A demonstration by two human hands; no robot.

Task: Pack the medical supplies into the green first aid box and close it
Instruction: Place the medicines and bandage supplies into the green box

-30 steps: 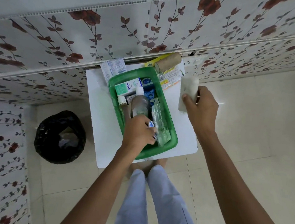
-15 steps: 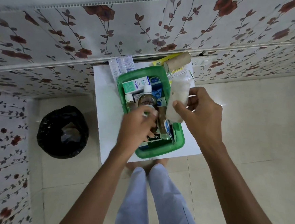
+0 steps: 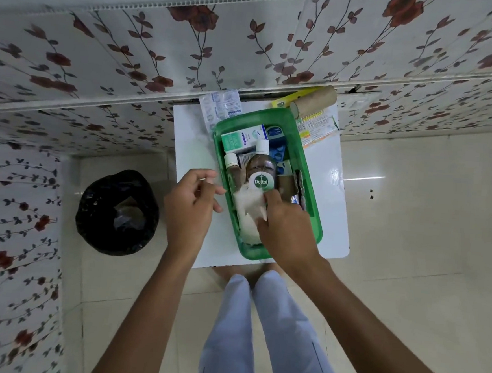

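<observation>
The green first aid box (image 3: 312, 188) lies open on a small white table (image 3: 327, 222). Inside it are a Dettol bottle (image 3: 261, 172), a smaller bottle (image 3: 231, 167), a green-and-white carton (image 3: 242, 140), blue packs and a foil strip (image 3: 297, 187). My right hand (image 3: 285, 227) presses a white gauze roll (image 3: 247, 213) into the near end of the box, fingers closed on it. My left hand (image 3: 192, 202) hovers just left of the box's rim, fingers loosely apart and holding nothing.
On the table behind the box lie a tan bandage roll (image 3: 314, 101), a yellow item (image 3: 293, 98), a printed leaflet (image 3: 317, 127) and clear tablet strips (image 3: 221, 108). A black-lined bin (image 3: 117, 211) stands on the floor to the left. Floral wall panels close in behind.
My right hand has carried the white gauze roll from the table's right side down into the box's near end. My left hand has come out of the box to its left rim.
</observation>
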